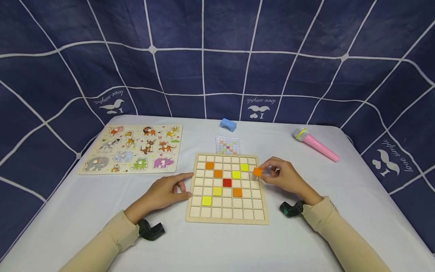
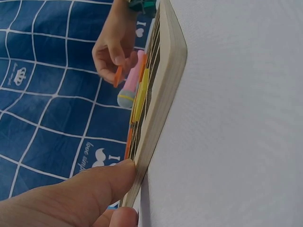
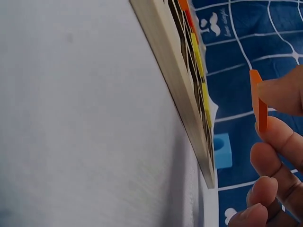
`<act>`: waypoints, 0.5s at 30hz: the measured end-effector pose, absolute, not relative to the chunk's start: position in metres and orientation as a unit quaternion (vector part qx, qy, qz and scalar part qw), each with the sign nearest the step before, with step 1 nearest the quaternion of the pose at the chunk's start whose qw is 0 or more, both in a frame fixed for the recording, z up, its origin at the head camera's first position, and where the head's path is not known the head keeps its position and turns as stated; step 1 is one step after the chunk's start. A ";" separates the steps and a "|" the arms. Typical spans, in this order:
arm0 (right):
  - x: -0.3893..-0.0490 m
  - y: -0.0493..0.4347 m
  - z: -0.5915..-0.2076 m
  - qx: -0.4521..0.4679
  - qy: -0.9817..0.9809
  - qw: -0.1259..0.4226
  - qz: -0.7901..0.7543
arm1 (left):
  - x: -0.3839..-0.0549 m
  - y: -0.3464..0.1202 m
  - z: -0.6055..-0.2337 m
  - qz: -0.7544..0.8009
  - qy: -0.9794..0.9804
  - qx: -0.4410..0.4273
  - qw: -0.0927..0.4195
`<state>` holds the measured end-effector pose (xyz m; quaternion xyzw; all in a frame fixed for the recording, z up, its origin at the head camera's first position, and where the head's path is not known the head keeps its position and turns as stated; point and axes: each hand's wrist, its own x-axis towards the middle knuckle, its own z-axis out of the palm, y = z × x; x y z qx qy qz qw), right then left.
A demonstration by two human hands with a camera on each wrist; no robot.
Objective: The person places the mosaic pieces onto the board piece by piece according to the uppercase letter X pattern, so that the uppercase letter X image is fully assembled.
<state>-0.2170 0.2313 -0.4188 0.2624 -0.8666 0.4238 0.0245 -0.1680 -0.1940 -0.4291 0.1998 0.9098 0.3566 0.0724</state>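
A wooden grid board [image 1: 227, 221] lies flat on the table, with a red tile [image 1: 227, 183] at its middle. Three orange tiles and several yellow tiles sit in other squares, among them a yellow tile [image 1: 206, 201] at lower left. My right hand [image 1: 287, 177] pinches a loose orange tile [image 3: 258, 101] between thumb and index finger, raised above the board's right side near the upper corner. On the opposite side, my left hand [image 1: 163, 192] touches the board's left edge with index finger and thumb; in the left wrist view the thumb [image 2: 102, 182] rests against that edge.
Behind the board lies a small printed grid card [image 1: 228, 145], with a blue arch block [image 1: 228, 124] farther back. An animal puzzle board [image 1: 136, 149] is at the left, a pink toy microphone [image 1: 319, 146] at the right. Dark blue patterned cloth [image 1: 224, 71] hangs around the table.
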 end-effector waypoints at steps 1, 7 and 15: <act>-0.216 0.231 -0.419 0.268 -0.865 0.021 0.424 | -0.168 -0.194 -0.429 0.356 0.910 0.200 0.072; -0.210 0.230 -0.419 0.300 -0.858 0.009 0.417 | -0.168 -0.194 -0.428 0.355 0.911 0.198 0.072; -0.203 0.227 -0.420 0.341 -0.843 -0.014 0.416 | -0.168 -0.194 -0.430 0.355 0.911 0.199 0.072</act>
